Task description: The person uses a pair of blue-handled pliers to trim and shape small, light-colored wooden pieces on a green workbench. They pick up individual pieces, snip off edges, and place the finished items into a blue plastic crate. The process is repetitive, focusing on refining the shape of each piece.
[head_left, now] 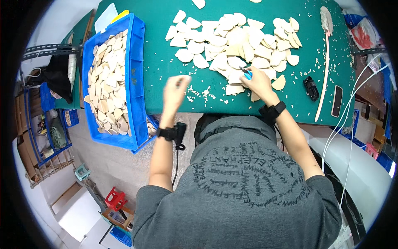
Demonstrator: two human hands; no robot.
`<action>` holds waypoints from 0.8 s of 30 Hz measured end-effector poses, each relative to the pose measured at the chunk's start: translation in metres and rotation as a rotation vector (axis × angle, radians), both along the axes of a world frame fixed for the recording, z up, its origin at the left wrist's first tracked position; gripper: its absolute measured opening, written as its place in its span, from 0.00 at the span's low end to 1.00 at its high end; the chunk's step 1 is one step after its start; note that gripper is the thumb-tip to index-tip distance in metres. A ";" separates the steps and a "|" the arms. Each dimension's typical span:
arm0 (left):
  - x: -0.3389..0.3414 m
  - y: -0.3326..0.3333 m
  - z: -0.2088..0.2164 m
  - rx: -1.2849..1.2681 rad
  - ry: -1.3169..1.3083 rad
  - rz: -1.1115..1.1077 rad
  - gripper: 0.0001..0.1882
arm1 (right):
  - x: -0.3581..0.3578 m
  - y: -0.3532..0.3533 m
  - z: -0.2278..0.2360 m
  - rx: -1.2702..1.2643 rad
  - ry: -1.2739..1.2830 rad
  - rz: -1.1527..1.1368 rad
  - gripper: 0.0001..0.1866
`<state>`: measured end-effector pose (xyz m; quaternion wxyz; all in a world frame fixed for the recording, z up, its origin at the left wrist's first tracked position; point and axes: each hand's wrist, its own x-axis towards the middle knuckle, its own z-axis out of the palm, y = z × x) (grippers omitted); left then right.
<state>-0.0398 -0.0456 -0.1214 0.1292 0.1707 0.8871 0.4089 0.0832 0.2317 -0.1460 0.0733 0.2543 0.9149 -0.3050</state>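
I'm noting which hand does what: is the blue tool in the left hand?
No, the blue tool is in the right hand, apart from the left hand.

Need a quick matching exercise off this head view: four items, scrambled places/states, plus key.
1. blue crate
2. long-handled brush
3. right hand
4. red stool

A. on the floor, lower left
B. gripping a blue-handled tool
C. filled with pale pieces
D. lying on the green table, right side

Pairs: 1-C, 2-D, 3-B, 4-A
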 end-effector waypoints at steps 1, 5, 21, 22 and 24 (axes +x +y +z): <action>0.014 0.027 -0.013 0.012 -0.397 -0.120 0.19 | 0.000 -0.004 -0.003 0.029 -0.009 0.040 0.20; 0.051 0.090 -0.057 0.133 -1.012 -0.162 0.23 | -0.001 -0.013 -0.014 -0.078 -0.048 0.027 0.20; 0.047 0.094 0.087 0.637 -0.428 -0.119 0.16 | 0.013 -0.012 0.126 -0.282 0.446 0.122 0.16; 0.047 0.094 0.092 0.624 -0.379 -0.140 0.16 | 0.011 -0.013 0.131 -0.291 0.471 0.129 0.16; 0.048 0.093 0.096 0.607 -0.309 -0.160 0.15 | 0.011 -0.015 0.136 -0.288 0.477 0.136 0.16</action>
